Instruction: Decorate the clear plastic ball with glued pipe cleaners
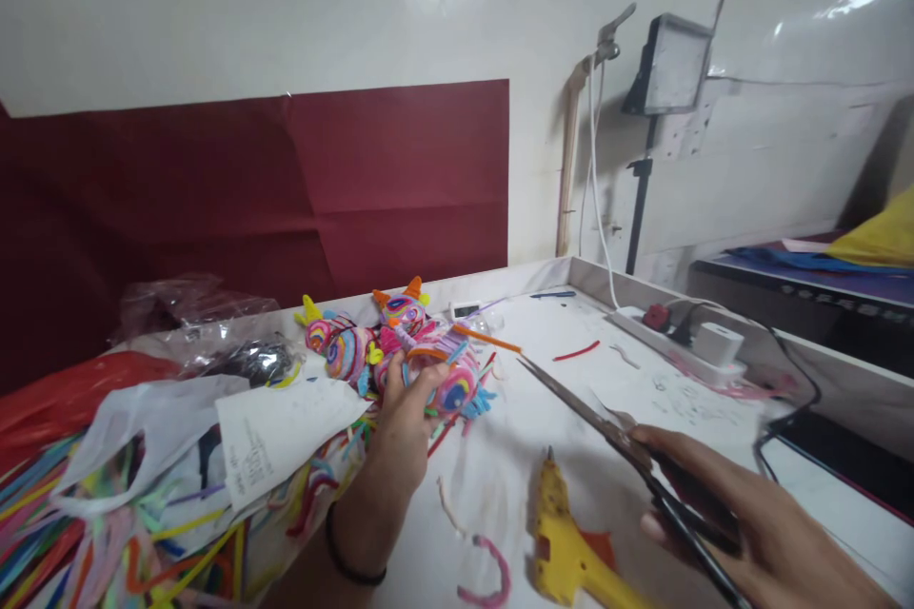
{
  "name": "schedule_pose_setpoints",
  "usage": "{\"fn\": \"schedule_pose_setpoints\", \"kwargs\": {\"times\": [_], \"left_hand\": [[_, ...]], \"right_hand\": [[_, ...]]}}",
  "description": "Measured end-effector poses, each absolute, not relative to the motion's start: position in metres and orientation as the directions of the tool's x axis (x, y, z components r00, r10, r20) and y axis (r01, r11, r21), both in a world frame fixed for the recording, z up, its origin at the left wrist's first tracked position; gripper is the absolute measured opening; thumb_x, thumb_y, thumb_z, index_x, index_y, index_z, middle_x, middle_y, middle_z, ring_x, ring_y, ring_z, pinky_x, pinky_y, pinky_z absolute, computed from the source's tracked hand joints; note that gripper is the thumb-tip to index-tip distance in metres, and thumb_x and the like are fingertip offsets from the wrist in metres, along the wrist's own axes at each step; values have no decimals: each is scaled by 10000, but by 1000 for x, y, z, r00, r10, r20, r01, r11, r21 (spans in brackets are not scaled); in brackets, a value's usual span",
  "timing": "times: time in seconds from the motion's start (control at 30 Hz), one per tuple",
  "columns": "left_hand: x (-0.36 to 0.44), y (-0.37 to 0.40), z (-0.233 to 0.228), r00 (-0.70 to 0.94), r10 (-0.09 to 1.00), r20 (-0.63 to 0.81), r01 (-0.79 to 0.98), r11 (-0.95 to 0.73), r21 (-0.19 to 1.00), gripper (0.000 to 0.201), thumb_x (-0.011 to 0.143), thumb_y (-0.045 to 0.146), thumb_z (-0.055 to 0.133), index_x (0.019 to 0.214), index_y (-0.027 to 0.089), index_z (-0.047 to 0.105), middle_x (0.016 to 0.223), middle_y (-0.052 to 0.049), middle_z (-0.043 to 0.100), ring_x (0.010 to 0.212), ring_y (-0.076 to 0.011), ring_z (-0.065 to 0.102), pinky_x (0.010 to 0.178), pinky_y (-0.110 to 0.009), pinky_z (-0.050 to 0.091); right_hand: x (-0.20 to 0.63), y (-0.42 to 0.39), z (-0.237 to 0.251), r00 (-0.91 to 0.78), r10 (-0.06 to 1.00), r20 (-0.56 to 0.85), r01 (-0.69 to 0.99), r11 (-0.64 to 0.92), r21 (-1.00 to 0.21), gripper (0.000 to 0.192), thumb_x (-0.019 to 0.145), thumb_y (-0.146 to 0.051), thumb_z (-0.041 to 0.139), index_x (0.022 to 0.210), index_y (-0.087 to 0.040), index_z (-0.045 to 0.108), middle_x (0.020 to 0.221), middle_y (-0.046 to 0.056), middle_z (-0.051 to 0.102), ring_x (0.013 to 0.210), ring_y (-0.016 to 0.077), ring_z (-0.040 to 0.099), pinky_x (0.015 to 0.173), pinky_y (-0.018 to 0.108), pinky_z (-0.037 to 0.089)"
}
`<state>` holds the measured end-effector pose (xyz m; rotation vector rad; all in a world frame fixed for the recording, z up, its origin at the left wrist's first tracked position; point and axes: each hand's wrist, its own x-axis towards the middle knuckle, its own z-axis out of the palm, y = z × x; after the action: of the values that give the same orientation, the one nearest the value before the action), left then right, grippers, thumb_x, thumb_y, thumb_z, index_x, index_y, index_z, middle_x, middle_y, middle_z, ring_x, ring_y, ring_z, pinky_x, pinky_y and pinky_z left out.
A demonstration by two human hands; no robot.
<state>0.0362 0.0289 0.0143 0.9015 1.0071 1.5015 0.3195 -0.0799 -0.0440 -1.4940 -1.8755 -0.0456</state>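
My left hand [408, 409] rests on a cluster of colourful pipe-cleaner figures [400, 347] at the middle of the white table [643, 371], its fingers curled around one pink and blue figure [457, 385]. My right hand [743, 523] at the lower right grips a pair of scissors [592, 419], whose blades are slightly apart and point up-left toward the figures. A yellow glue gun [564, 547] lies on the table between my two hands.
A heap of loose pipe cleaners [92, 533] and plastic bags [164, 428] fills the left. A power strip [678, 343] with a white charger and cables lies at the right rim. Pipe-cleaner scraps [486, 580] lie near the front. A lamp on a stand [667, 67] is behind.
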Motion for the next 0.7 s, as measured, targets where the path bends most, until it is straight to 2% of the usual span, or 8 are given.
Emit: {"fn": "schedule_pose_setpoints", "kwargs": {"times": [0.07,0.17,0.23,0.3,0.37,0.4,0.53,0.7], "left_hand": [[36,30,16,-150,989,-11,-367,-45,929,501,657,295,772,1101,260,544,1033,-33,634,880,-201,655,690,-335,582],[36,31,17,-166,986,28,-358,-87,930,510,676,304,768,1121,268,520,1020,-24,621,905,-202,649,739,-354,585],[35,31,17,-157,986,49,-352,-102,931,507,696,297,765,1134,283,512,1014,-22,621,926,-209,651,752,-360,584],[35,32,16,-153,988,22,-360,-76,930,513,701,293,766,1145,297,510,1003,-27,629,954,-229,656,761,-373,584],[37,31,15,-158,987,-19,-362,-40,931,535,690,299,776,1157,302,516,1010,-40,642,991,-252,659,768,-381,581],[38,31,14,-164,986,-40,-361,-23,932,552,678,300,783,1163,305,520,1025,-45,645,1004,-259,660,768,-381,579],[43,26,14,-138,989,-52,-345,1,939,567,691,310,769,1194,319,508,1096,-38,643,989,-245,668,761,-364,571],[45,22,14,-112,992,-56,-328,16,944,634,717,325,751,1278,315,457,1139,-45,648,989,-231,664,723,-324,551]], "right_hand": [[324,-70,-36,-51,842,538,924,244,-294,467,861,-525,582,1227,-241,645,1076,121,762,872,305,766,684,353,641],[333,-60,-26,30,833,552,998,2,-56,397,858,-467,502,1101,-223,700,818,154,716,624,351,724,471,431,572],[338,-60,-22,61,796,602,998,-46,-40,388,855,-466,488,1083,-233,697,835,175,718,591,362,715,413,429,540],[338,-66,-23,38,764,644,981,96,-171,401,850,-514,547,1130,-254,670,946,156,756,663,345,745,445,394,578],[333,-76,-25,-20,758,651,913,280,-298,428,840,-522,629,1192,-280,641,1046,98,777,788,310,770,545,335,631],[328,-80,-27,-54,760,647,884,338,-324,434,839,-506,656,1216,-292,633,1081,74,778,859,299,771,609,313,647],[305,-90,-30,-195,724,662,852,460,-251,462,849,-450,665,1292,-333,607,1159,51,765,981,275,759,739,298,655],[289,-84,-23,-287,625,726,852,514,-105,416,878,-380,599,1281,-277,610,1080,99,785,921,288,774,665,313,662]]}}
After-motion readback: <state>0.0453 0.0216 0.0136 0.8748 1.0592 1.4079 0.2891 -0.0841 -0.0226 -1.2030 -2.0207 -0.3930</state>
